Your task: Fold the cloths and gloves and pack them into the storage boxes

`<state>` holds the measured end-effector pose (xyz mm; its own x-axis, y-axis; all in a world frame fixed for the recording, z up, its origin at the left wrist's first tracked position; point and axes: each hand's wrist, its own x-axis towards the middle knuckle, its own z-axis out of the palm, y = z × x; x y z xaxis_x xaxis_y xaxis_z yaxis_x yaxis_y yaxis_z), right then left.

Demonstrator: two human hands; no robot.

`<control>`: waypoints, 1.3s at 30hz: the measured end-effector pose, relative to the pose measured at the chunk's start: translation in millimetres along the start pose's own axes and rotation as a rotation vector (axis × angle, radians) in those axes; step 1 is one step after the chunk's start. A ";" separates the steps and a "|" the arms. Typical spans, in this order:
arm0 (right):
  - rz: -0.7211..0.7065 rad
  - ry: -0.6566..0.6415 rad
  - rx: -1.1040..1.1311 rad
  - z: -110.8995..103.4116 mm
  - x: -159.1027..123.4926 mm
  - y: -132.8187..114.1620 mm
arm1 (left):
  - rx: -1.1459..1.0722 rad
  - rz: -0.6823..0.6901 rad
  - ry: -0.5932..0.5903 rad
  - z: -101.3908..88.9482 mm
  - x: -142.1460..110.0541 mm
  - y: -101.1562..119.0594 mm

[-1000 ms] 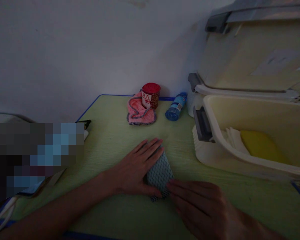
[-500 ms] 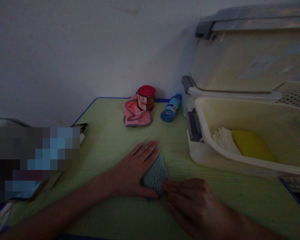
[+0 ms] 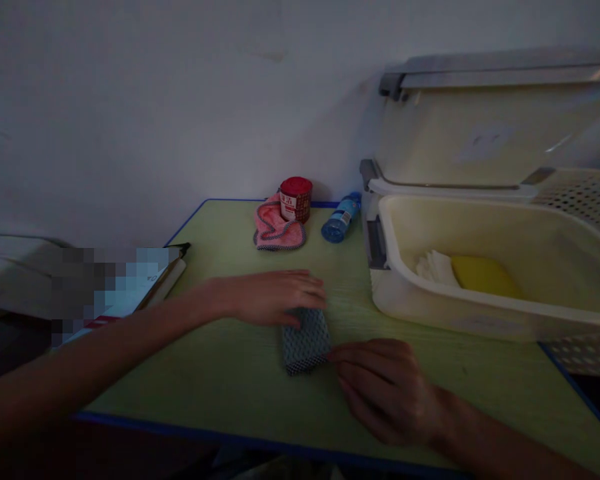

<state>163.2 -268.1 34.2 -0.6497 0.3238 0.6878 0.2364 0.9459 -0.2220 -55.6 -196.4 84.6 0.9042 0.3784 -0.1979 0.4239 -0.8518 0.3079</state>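
Note:
A folded grey-blue cloth (image 3: 307,340) with a checkered edge lies on the green tabletop in front of me. My left hand (image 3: 275,297) hovers or rests over its far end, fingers stretched out; whether it touches the cloth I cannot tell. At the near right corner, my right hand (image 3: 387,387) pinches the cloth's edge between thumb and fingertips. Farther back lies a crumpled pink cloth (image 3: 280,233), with a red roll-shaped package (image 3: 296,199) standing on or against it. A blue bottle (image 3: 341,219) lies on its side to their right.
At the right stands a white plastic bin (image 3: 460,317) with its lid (image 3: 455,127) raised. Inside are a white folded cloth (image 3: 436,268) and a yellow item (image 3: 485,277). A partly blurred-out flat object (image 3: 155,267) lies at the left table edge. A wall rises behind.
My left hand has lifted from lying flat on the cloth and shifted toward its far end, uncovering more of it. My right hand still pinches the near corner. The view has shifted slightly.

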 end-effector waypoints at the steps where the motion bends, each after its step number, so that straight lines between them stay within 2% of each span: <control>1: 0.005 -0.001 -0.005 -0.8 -0.7 0.9 | -0.010 0.010 -0.049 -5.7 5.6 -0.9; 7: 0.022 -0.046 -0.053 -2.5 -2.7 4.5 | 0.038 -0.058 -0.270 -22.4 32.8 -1.6; 12: 0.017 -0.088 -0.085 -2.1 -4.1 3.8 | 0.031 -0.190 -0.387 -25.3 35.3 -0.4; 20: 0.039 -0.144 -0.061 0.8 -6.0 3.3 | -0.170 -0.289 -0.406 -28.0 18.8 -3.0; 28: 0.080 -0.191 -0.045 2.5 -4.6 6.6 | -0.431 -0.273 -0.437 -33.8 11.5 -4.1; 32: 0.111 -0.203 -0.031 2.6 -4.6 7.9 | -0.587 -0.277 -0.395 -46.4 5.8 -1.6; 37: 0.122 -0.219 -0.028 4.5 -5.5 5.2 | -0.837 -0.318 -0.371 -74.1 -4.1 -5.5; 39: 0.122 -0.238 -0.041 5.9 -6.4 4.0 | -0.892 -0.326 -0.293 -87.9 -5.3 -7.9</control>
<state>164.1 -266.2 24.8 -0.7651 0.4349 0.4748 0.3489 0.8998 -0.2619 -59.1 -159.9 165.0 0.7388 0.3384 -0.5828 0.6423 -0.0918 0.7609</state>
